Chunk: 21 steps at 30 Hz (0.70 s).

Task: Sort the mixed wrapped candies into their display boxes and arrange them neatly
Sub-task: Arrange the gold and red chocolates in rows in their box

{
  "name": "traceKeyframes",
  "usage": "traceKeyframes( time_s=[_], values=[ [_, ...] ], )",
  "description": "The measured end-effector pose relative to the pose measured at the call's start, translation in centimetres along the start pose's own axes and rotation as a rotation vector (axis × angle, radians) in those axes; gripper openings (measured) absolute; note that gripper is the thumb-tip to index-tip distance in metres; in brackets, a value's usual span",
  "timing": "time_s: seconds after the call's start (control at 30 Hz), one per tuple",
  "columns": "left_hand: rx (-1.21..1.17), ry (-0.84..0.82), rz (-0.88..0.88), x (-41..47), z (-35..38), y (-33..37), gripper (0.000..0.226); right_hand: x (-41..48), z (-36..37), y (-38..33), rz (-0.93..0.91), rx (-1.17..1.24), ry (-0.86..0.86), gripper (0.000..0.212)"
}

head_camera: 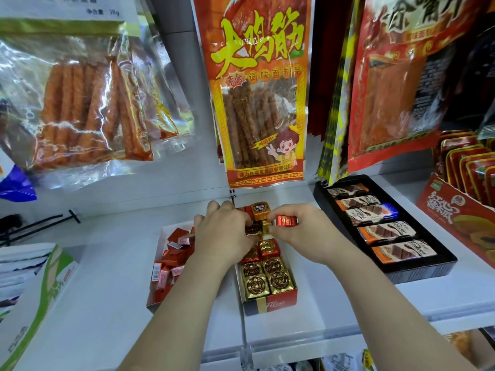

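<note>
A red and black display box (270,303) on the white shelf holds rows of gold and red foil candy cubes (278,281). My left hand (223,236) lies over the box's middle, fingers curled on a dark gold cube (253,230). My right hand (300,231) pinches a red foil cube (286,220) just right of the box's far end. An orange-gold cube (259,211) stands at the far end. A white box (166,263) on the left holds several loose red and pink wrapped candies.
A black tray (417,271) of wrapped chocolate bars lies on the right, with a red carton (455,212) beyond it. Hanging snack bags (257,103) crowd the space above the boxes. Green and white packs (32,285) stand at the left. The shelf's front edge (294,341) is near.
</note>
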<state>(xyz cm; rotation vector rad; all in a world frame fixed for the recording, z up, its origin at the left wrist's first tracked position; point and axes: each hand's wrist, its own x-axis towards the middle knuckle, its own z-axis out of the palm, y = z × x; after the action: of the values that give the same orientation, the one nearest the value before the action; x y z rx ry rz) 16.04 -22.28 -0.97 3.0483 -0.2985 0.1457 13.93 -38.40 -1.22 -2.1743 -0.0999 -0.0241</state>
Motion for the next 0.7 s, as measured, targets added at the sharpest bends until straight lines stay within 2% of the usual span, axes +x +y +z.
traceKeyframes(
  time_s=[0.13, 0.7],
  values=[
    [-0.013, -0.016, -0.011, 0.11, 0.04, 0.1, 0.034, -0.16, 0.13, 0.3, -0.011, -0.106, -0.031, 0.015],
    [-0.123, -0.072, -0.094, 0.41, 0.16, -0.17, 0.033, -0.52, -0.3, 0.16, -0.021, -0.072, -0.053, 0.01]
  ],
)
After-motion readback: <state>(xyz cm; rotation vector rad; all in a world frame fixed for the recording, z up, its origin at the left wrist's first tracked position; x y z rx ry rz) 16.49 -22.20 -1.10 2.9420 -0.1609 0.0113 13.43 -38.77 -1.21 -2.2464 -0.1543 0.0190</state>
